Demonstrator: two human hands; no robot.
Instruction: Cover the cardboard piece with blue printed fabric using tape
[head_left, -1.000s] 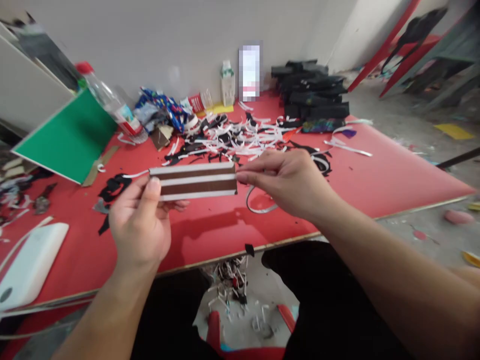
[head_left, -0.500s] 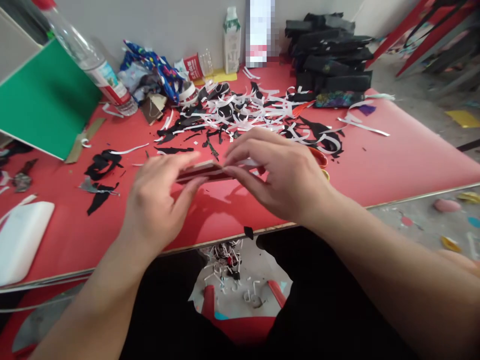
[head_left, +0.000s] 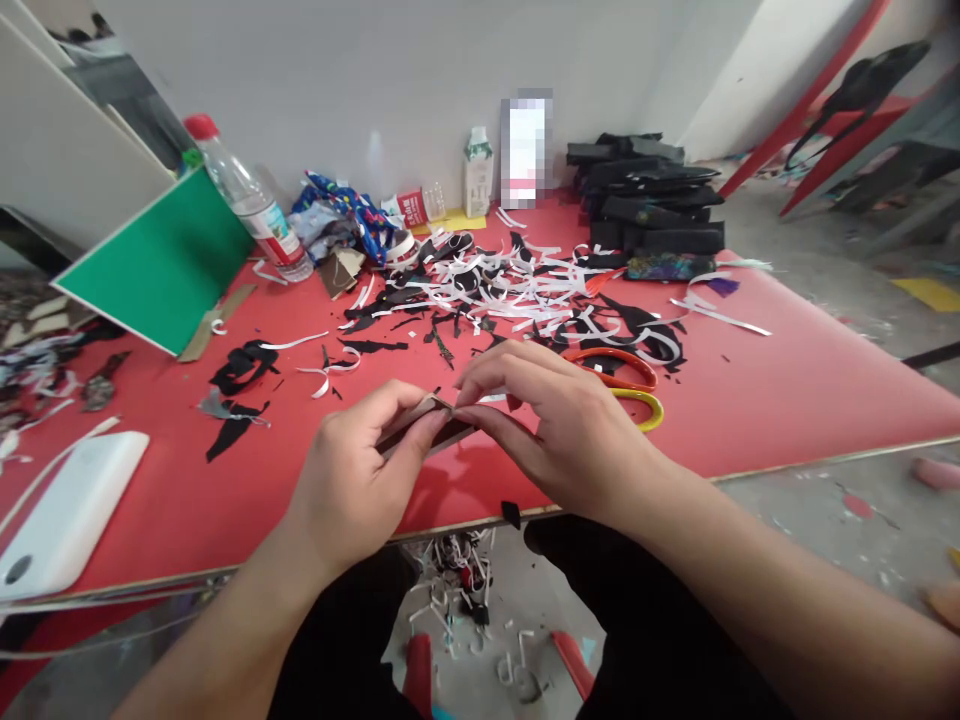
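In the head view, my left hand pinches a thin, flat dark piece with a pale edge between thumb and fingers. Its material I cannot make out. At the piece's upper edge, the thumb and fingertips of my right hand close together on it, meeting my left fingertips. Both hands hold it just above the red table, near the front edge. Scissors with red and yellow handles lie beyond my right hand, their blades mostly hidden behind it.
Heaped white and black offcuts cover the table's middle. Folded black pieces form a stack at the back right. A clear bottle and a leaning green board stand left. A white power bank lies front left.
My view has tilted up, so the table sits lower in the picture. My left hand has come in closer to my right, and their fingertips now meet on the dark piece.
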